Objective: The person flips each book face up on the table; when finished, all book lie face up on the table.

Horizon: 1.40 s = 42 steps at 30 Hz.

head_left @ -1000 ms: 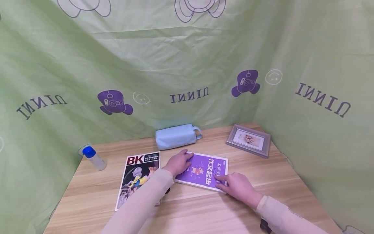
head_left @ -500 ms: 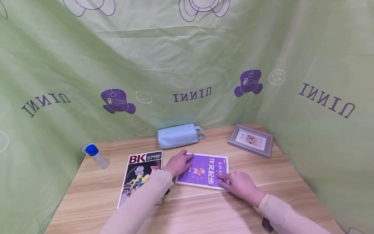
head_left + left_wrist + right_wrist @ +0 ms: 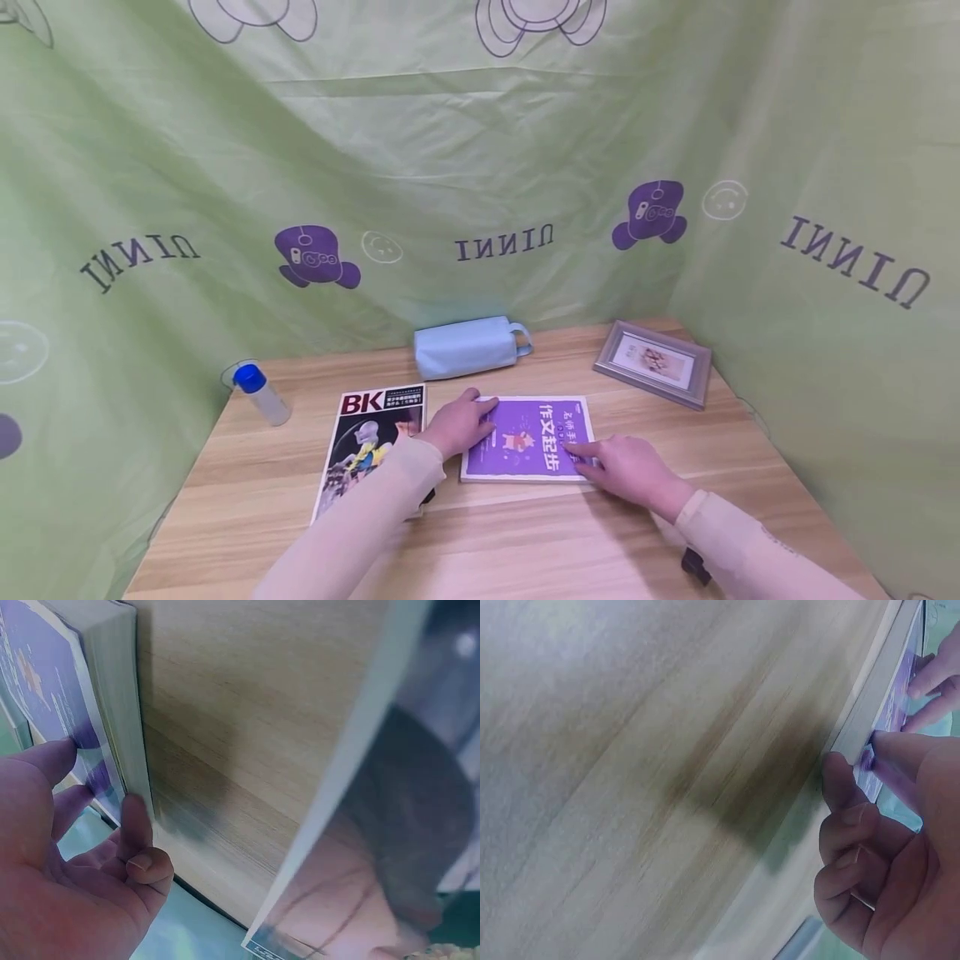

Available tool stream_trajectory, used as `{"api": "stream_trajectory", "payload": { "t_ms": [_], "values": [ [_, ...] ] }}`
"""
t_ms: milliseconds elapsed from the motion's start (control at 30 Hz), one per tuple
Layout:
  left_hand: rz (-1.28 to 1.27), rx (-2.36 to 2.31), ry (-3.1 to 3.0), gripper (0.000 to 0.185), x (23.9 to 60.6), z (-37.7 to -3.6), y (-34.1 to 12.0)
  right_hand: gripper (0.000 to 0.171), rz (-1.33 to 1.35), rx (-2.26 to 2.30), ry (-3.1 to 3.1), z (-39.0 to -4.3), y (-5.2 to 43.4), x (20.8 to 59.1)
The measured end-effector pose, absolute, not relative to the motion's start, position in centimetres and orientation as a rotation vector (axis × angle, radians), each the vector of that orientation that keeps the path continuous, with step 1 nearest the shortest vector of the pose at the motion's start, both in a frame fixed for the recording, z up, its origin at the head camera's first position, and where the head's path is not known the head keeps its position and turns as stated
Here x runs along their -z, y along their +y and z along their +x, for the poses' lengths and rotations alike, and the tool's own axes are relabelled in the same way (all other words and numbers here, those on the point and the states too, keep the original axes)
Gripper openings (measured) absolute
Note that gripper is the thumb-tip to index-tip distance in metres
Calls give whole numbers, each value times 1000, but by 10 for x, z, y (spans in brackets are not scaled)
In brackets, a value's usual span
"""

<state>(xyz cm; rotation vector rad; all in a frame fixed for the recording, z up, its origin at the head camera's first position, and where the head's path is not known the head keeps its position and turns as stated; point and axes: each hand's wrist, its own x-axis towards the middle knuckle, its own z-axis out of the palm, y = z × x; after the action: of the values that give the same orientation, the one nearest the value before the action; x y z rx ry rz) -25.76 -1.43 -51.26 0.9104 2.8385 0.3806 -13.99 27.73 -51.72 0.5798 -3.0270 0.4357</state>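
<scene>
A purple book (image 3: 517, 442) with a white border and a small cartoon figure lies flat on the table, its near edge now level across the head view. My left hand (image 3: 459, 423) holds its left side. In the left wrist view, fingers (image 3: 60, 759) rest on the cover while another fingertip touches the page edge. My right hand (image 3: 626, 468) grips the near right corner. Two digits lie on the cover, one fingertip is against the edge, and the other fingers (image 3: 847, 855) are curled. A magazine (image 3: 367, 450) marked BK lies left of the book, partly hidden by my left sleeve.
Behind the book, a light blue pencil case (image 3: 468, 348) lies near the back edge of the wooden table (image 3: 510, 542). A grey picture frame (image 3: 656, 363) lies flat at the back right. At the left stands a blue-capped bottle (image 3: 262, 396). Green curtain (image 3: 480, 167) surrounds the table.
Between both hands, the purple book has turned slightly anticlockwise on the table, its right side moving away from me. The whole head view has shifted a little, so everything appears further right.
</scene>
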Motion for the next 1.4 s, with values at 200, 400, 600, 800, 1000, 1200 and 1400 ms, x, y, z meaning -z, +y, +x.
{"api": "stream_trajectory", "payload": {
  "t_ms": [200,400,600,800,1000,1200,1400],
  "values": [
    [917,-376,2843,52,513,-257,-17,35,590,-413,-3034,-141,278,513],
    [930,-390,2846,52,516,-256,-22,37,613,-383,-3025,-140,278,511],
    [942,-420,2865,51,514,-249,-28,36,594,-378,-3013,-142,278,515],
    [974,-428,2902,51,516,-244,-31,38,593,-311,-3034,-144,279,516],
    [953,-387,2902,51,516,-243,-32,41,640,-238,-3004,-146,282,516],
    [931,-392,2890,51,517,-241,-34,41,651,-197,-2987,-150,286,519],
    [930,-381,2904,50,519,-238,-37,42,653,-183,-2997,-154,289,520]
  ]
}}
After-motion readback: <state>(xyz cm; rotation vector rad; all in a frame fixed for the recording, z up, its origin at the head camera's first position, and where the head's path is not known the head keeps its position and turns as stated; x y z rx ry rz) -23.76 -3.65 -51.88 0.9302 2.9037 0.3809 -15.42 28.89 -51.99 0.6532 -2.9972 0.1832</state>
